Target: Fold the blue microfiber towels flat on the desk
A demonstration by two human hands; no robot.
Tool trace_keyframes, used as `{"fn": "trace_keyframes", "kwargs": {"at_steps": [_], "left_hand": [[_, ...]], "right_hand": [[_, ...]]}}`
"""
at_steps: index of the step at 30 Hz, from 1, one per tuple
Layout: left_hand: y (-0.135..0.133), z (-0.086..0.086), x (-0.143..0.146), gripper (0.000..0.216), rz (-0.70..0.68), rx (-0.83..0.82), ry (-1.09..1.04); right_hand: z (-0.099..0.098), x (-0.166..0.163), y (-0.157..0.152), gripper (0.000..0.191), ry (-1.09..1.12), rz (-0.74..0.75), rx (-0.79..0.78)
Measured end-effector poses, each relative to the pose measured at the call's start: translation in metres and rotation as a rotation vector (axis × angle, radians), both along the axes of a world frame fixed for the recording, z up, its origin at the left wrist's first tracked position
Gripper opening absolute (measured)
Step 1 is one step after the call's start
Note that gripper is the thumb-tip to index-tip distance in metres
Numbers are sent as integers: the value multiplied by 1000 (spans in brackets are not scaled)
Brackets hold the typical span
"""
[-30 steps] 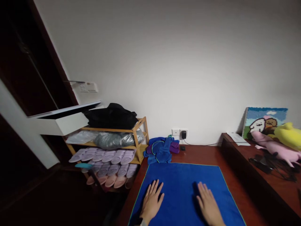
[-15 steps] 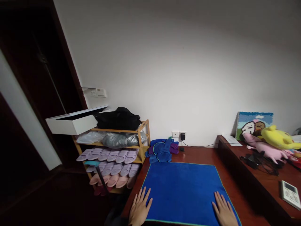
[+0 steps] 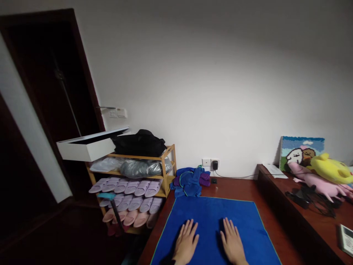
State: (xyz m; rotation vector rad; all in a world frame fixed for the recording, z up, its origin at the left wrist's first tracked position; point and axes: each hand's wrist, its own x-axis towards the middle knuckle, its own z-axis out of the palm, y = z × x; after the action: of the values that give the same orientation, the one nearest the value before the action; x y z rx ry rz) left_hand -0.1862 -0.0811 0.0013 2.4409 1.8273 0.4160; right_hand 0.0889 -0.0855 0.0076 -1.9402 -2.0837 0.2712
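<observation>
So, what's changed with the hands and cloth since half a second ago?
The left hand and right hand moved inward from near the side edges of the blue cloth, closer together. Nothing was grasped. The cloth stayed spread flat, the crumpled heap behind it.

Reddish table (image 3: 237, 187) | blue cloth (image 3: 212, 211): spread flat | cloth heap (image 3: 189, 182): crumpled, far-left corner

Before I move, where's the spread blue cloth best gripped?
Probably pinch the spread blue cloth at its far right corner, coming from the right: it lies flat, with brown tabletop beside that corner, while crumpled cloths crowd the far left one.
</observation>
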Motion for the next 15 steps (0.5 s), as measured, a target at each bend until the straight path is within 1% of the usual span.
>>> {"fn": "trace_keyframes", "kwargs": {"at_steps": [2,3,4,6,8,12,13,15], "left_hand": [[-1,-4,22,54,-79,-21,-14],[-3,-7,28,54,-101,-30,-20],[-5,-10,30,54,-111,-34,-25],[-12,-16,24,56,-104,-34,-34],[-20,-20,7,56,-80,-33,-32],[-39,-28,-29,58,-69,-50,2],[-43,-30,-36,58,-83,-59,11],[-49,-35,-46,59,-114,-70,22]], "right_hand": [[-2,-22,3,70,13,40,-39],[-5,-25,3,70,17,47,-56],[-9,-24,2,70,21,43,-67],[-20,-7,-1,71,20,12,-62],[-33,28,-7,73,0,-50,-48],[-62,124,-23,77,-62,-183,-84],[-69,146,-27,74,-74,-175,-93],[-79,182,-34,67,-83,-103,-72]]}}
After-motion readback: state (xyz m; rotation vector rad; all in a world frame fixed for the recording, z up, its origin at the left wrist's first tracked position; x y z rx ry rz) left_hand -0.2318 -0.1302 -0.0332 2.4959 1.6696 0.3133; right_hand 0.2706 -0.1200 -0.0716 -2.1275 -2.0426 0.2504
